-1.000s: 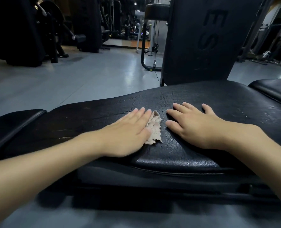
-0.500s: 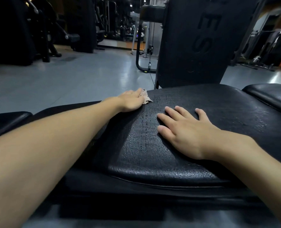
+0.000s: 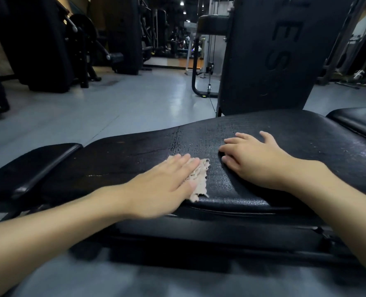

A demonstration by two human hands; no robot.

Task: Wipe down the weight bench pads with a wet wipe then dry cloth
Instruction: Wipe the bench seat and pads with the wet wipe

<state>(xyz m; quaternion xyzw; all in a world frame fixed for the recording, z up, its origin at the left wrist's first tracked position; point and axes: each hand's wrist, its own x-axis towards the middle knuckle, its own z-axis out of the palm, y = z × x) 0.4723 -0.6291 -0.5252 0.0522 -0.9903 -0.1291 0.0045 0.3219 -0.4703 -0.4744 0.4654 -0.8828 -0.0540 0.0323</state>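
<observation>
left hand (image 3: 167,185) flat, fingers straight, pressing cloth (image 3: 200,179) on bench pad (image 3: 306,136) near front edge | cloth's long axis front-to-back, peeking out right of fingers | right hand (image 3: 252,159) flat, empty, just beside

The left hand (image 3: 164,185) dragged the cloth (image 3: 199,181) back to the pad's near edge.

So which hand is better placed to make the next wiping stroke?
The left hand, probably: its straight fingers press the beige cloth onto the bench pad, ready to push it along. The right hand lies flat on the bare pad beside it, holding nothing.
</observation>
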